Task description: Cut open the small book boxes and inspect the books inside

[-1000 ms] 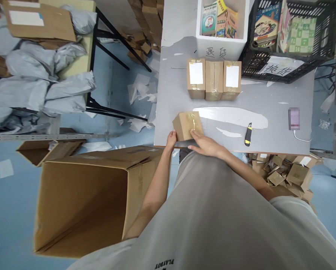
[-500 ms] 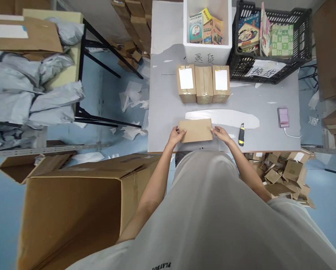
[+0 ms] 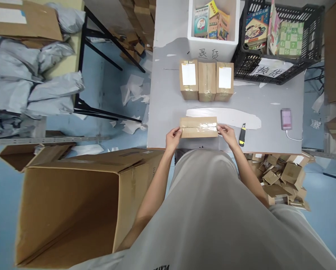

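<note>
Between my hands, near the front edge of the table, is a small cardboard box (image 3: 198, 127) with a shiny strip of clear tape along its upward face. My left hand (image 3: 173, 138) grips its left end, fingers closed on it. At the right end, my right hand (image 3: 226, 134) holds it with thumb and fingers. A black and yellow box cutter (image 3: 242, 135) lies on the table just right of my right hand. Beyond the box, three taped cardboard boxes (image 3: 207, 81) stand side by side, the outer two with white labels.
A white foam bin (image 3: 213, 50) with books and a black crate (image 3: 277, 71) with books stand at the table's back. A phone (image 3: 286, 119) on a cable lies right. A large open carton (image 3: 72, 210) is at my left; discarded boxes (image 3: 286, 176) lie on the floor at right.
The box in my hands has been turned over: its plain face was upward, and now the taped face shows. Both hands still hold its ends. The view has shifted slightly.
</note>
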`<state>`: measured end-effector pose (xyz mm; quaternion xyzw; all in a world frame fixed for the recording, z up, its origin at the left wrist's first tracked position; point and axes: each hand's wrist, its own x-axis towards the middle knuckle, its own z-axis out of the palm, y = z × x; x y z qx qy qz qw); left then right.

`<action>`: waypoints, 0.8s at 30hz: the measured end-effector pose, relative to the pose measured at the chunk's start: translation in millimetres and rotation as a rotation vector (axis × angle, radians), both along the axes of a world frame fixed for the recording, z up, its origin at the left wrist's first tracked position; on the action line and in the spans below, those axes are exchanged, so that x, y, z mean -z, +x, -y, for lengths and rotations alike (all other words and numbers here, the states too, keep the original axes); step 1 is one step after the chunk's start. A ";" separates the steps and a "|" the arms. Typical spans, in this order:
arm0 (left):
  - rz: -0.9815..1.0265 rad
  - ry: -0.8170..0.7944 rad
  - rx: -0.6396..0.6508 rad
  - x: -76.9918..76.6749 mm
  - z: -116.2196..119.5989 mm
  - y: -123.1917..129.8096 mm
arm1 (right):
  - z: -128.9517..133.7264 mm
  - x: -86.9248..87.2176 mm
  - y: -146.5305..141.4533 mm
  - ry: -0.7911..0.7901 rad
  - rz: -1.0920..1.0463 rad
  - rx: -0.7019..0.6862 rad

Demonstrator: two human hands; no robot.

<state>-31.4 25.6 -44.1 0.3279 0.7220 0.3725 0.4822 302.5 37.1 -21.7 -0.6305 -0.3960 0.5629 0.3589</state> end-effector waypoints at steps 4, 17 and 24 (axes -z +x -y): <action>0.008 -0.013 0.033 9.5 14.9 10.8 | 11.9 15.5 0.0 -0.047 0.170 -0.003; 0.027 -0.026 0.061 10.0 5.5 20.3 | 4.3 31.2 8.7 -0.069 0.185 -0.091; 0.033 0.039 0.054 5.2 -6.6 14.7 | 0.1 16.3 6.9 0.030 0.155 -0.116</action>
